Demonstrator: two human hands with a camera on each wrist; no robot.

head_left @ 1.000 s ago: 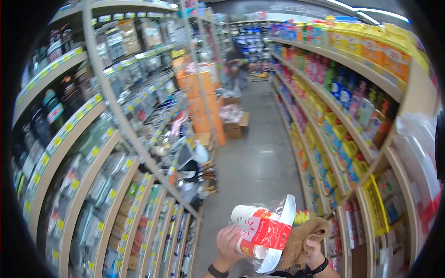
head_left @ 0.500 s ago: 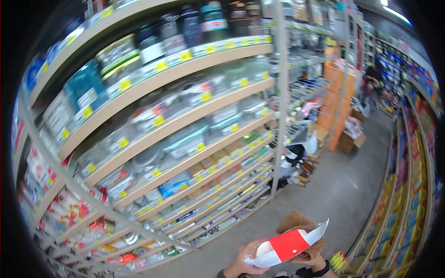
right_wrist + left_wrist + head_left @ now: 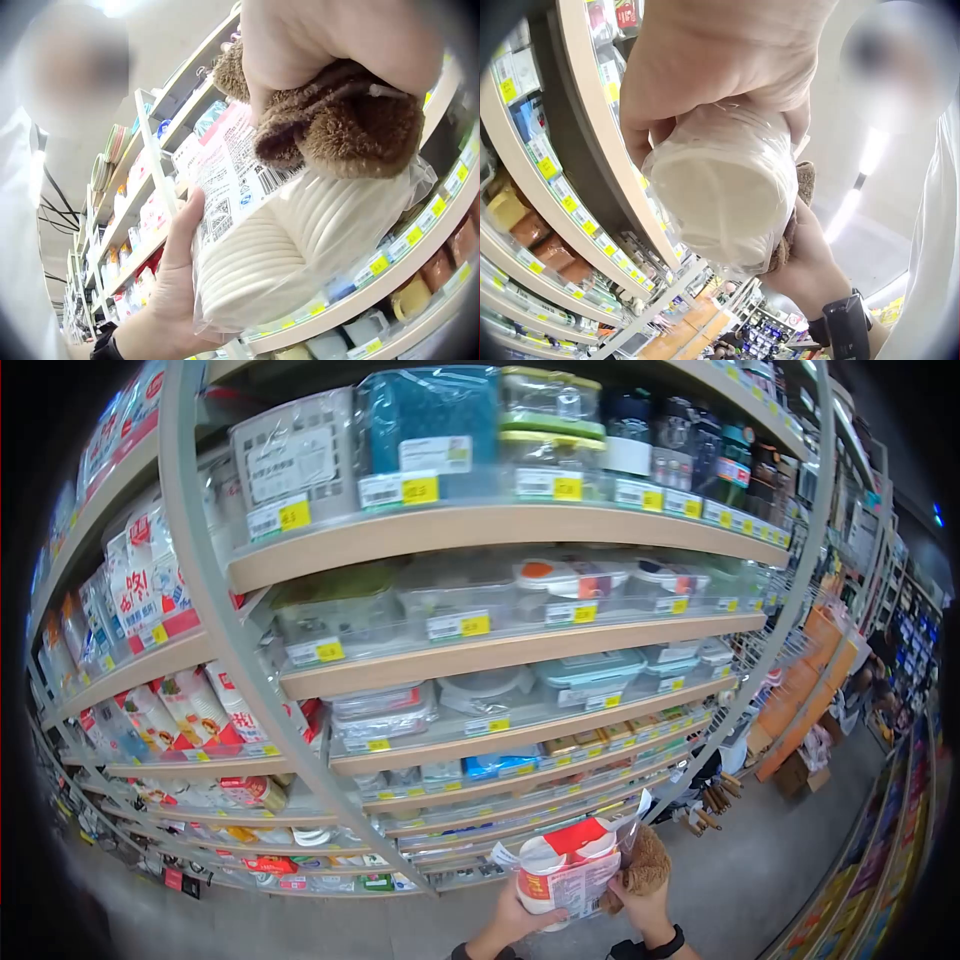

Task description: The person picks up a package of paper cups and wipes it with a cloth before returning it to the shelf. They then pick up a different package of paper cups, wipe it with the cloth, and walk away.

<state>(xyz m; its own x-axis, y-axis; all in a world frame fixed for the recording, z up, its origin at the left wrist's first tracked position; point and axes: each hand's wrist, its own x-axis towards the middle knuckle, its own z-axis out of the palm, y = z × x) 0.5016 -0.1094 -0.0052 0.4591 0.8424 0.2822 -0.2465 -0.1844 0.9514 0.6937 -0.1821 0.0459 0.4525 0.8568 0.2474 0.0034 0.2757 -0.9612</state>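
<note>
My left hand [image 3: 512,918] grips one end of a clear-wrapped pack of stacked white paper cups [image 3: 560,880] with a red and white label. In the right wrist view, the cups' rims lie in two side-by-side stacks, and a barcode shows on the printed label [image 3: 225,176]. The left wrist view looks at the round white end of a cup [image 3: 716,195] through the wrap, beneath my palm. A brown fluffy cloth [image 3: 360,135] is bunched in my right hand [image 3: 337,45], against the pack's other end.
Ahead stands a shelf unit [image 3: 500,650] with plastic boxes and bottles above yellow price tags. Packs of paper cups [image 3: 190,705] fill shelves at the left. An orange stack [image 3: 800,705] and a cardboard box [image 3: 795,775] stand along the aisle at the right.
The head view has swung left from the aisle to face the shelves. The pack has turned in my left hand, bringing its printed label into view; the cloth stays in my right hand.
</note>
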